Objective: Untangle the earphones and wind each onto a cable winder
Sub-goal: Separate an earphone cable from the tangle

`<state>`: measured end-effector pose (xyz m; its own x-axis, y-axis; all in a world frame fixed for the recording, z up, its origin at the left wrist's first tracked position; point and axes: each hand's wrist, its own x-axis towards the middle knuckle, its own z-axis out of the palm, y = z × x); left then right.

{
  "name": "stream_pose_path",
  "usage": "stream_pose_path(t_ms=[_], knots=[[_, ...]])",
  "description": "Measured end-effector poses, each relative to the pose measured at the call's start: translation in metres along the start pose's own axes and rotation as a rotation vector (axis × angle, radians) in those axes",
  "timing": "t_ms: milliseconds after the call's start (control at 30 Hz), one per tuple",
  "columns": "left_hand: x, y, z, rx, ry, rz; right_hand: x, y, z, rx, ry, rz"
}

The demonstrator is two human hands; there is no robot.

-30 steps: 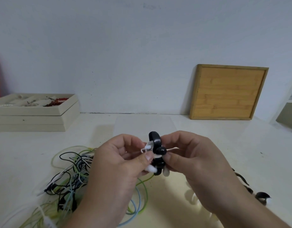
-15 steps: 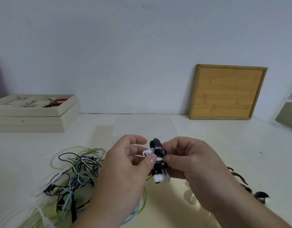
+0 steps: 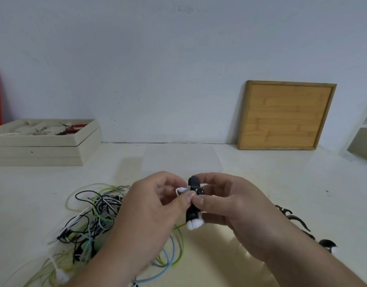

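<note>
Black cable winder (image 3: 194, 200) with white earphone (image 3: 195, 224) sitting between both hands above bench (image 3: 261, 183); left hand (image 3: 155, 208) and right hand (image 3: 230, 206) both pinching it, fingers curled.

Glossy black plastic cable winder (image 3: 194, 184)

Home desk, jewellery trays (image 3: 44, 141), bamboo board (image 3: 286, 116)

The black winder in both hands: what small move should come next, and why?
Probably tuck the short white cable end into the black winder. The left hand pinches that end beside it, the right hand grips the winder, and the white earbuds already hang below.
</note>
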<state>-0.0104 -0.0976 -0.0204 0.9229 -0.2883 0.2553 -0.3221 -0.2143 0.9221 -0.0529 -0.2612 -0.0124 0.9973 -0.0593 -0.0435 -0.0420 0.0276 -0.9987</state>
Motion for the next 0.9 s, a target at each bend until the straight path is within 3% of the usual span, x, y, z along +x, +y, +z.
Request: stream_pose_path(t_ms=[67, 167, 200, 333, 433, 533, 700, 900], knots=[[0.001, 0.002, -0.008, 0.242, 0.093, 0.174, 0.0, -0.003, -0.007, 0.004, 0.023, 0.005], [0.019, 0.009, -0.02, 0.416, 0.274, 0.365, 0.001, -0.009, -0.02, -0.079, 0.093, -0.001], [0.028, 0.009, -0.021, 0.532, 0.243, 0.394, 0.0, -0.011, -0.022, -0.133, 0.102, -0.005], [0.061, 0.001, -0.016, 0.959, -0.135, 0.312, -0.002, -0.01, -0.021, -0.353, 0.107, 0.01], [0.072, 0.0, -0.009, 1.083, -0.238, 0.372, 0.001, -0.006, -0.018, -0.509, 0.115, -0.03], [0.074, -0.003, -0.003, 1.191, -0.236, 0.506, 0.005, 0.0, -0.017, -0.6, 0.107, -0.1], [0.078, -0.023, 0.006, 1.341, -0.111, 0.831, 0.009, 0.007, -0.017, -0.688, 0.093, -0.188], [0.081, -0.032, 0.012, 1.357, 0.017, 0.901, 0.013, 0.01, -0.018, -0.698, 0.097, -0.206]])
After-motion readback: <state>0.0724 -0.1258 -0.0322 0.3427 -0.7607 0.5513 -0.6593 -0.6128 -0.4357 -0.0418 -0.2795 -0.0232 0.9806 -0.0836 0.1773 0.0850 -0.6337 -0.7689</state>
